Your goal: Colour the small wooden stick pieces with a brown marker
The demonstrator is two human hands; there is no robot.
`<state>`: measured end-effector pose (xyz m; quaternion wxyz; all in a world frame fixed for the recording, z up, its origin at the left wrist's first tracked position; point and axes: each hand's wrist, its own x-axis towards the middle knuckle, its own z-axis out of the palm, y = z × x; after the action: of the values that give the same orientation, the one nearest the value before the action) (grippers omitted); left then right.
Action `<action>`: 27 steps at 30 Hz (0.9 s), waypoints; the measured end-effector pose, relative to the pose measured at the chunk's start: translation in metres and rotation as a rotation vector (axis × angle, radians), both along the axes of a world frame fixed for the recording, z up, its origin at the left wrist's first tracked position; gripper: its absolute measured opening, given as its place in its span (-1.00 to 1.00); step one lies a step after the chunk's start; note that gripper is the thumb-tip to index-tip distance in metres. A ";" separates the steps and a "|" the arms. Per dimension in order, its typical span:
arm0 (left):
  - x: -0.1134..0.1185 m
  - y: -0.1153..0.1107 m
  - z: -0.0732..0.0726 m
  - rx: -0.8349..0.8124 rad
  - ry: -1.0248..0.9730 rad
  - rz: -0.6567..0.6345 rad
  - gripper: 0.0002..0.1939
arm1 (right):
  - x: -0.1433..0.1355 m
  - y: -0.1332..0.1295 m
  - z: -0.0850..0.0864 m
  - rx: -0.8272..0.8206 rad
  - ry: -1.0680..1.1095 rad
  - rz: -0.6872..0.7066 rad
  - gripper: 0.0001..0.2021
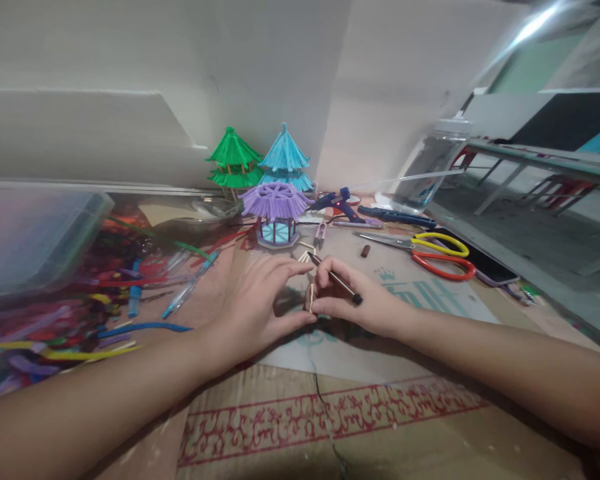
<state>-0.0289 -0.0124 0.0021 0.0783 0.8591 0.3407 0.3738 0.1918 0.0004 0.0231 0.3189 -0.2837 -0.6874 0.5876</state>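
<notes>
- Brown cardboard (260,427) with red scrollwork spreads in front of the purple-roofed pavilion model (276,200), the landmark here, probably laid down to protect the surface beneath.
- Left of the pavilion, a clear plastic box (35,233) is cut off by the frame edge; blur makes the pipe cleaners (85,353) near it hard to count.
- Right of the pavilion and farther back, a clear plastic jar (423,170) stands tilted in this view, its contents unclear.
- In front of the pavilion, the person's left hand (265,293) curves with thumb and forefinger wide apart, perhaps to steady the work; whether its thumb touches the small stick cannot be told.
- Facing it, the right hand (353,293) grips a dark brown pen (337,280) and pinches a pale wooden stick (311,297) in front of the pavilion; slanting the pen across the fingers probably frees the thumb for the stick.
- Behind the pavilion, the green pagoda model (233,153) and blue pagoda model (284,152) are partly covered by its roof, likely set back for working room.
- Right of the pavilion, scissors (443,257) lie open, seemingly within reach.
- Nearer on that side lies a small brown piece (365,251), perhaps the pen's cap.
</notes>
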 end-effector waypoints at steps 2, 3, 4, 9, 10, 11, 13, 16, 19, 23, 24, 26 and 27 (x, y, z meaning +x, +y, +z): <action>0.001 0.000 0.000 0.013 0.000 -0.006 -0.56 | 0.000 0.000 0.001 -0.013 -0.008 0.006 -0.61; 0.001 0.000 0.001 0.017 0.004 -0.014 -0.60 | 0.000 -0.001 0.001 -0.014 -0.016 0.008 -0.61; 0.001 0.000 0.002 0.021 0.007 -0.024 -0.62 | 0.000 -0.001 0.001 -0.006 -0.026 0.010 -0.61; 0.001 -0.001 0.003 0.011 -0.003 -0.042 -0.66 | 0.001 -0.003 0.002 0.109 -0.048 -0.028 -0.69; 0.001 -0.001 0.002 0.000 -0.006 -0.036 -0.68 | 0.002 -0.003 0.002 0.145 -0.039 -0.057 -0.73; 0.000 0.000 0.002 -0.016 -0.006 -0.028 -0.68 | 0.005 -0.003 0.003 0.194 -0.025 -0.098 -0.77; -0.001 0.002 0.001 -0.060 -0.005 -0.010 -0.68 | 0.010 -0.001 0.003 0.329 0.011 -0.183 -0.77; -0.003 0.005 -0.001 -0.157 -0.009 0.018 -0.65 | 0.019 0.002 0.002 0.532 0.012 -0.243 -0.66; -0.004 0.007 -0.002 -0.222 -0.029 0.039 -0.65 | 0.022 0.003 0.000 0.621 -0.047 -0.242 -0.63; -0.003 0.009 -0.003 -0.223 -0.027 0.048 -0.64 | 0.019 0.001 -0.002 0.546 -0.089 -0.282 -0.81; -0.002 0.009 -0.003 -0.226 -0.028 0.049 -0.64 | 0.017 0.000 -0.001 0.520 -0.097 -0.299 -0.87; -0.002 0.009 -0.003 -0.236 -0.029 0.050 -0.64 | 0.016 0.000 -0.001 0.482 -0.117 -0.330 -0.94; -0.002 0.010 -0.003 -0.239 -0.029 0.053 -0.64 | 0.015 0.000 0.000 0.467 -0.128 -0.344 -0.92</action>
<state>-0.0306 -0.0029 -0.0014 0.1751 0.8289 0.4045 0.3446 0.2065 0.0006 0.0228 0.4266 -0.3513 -0.7645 0.3317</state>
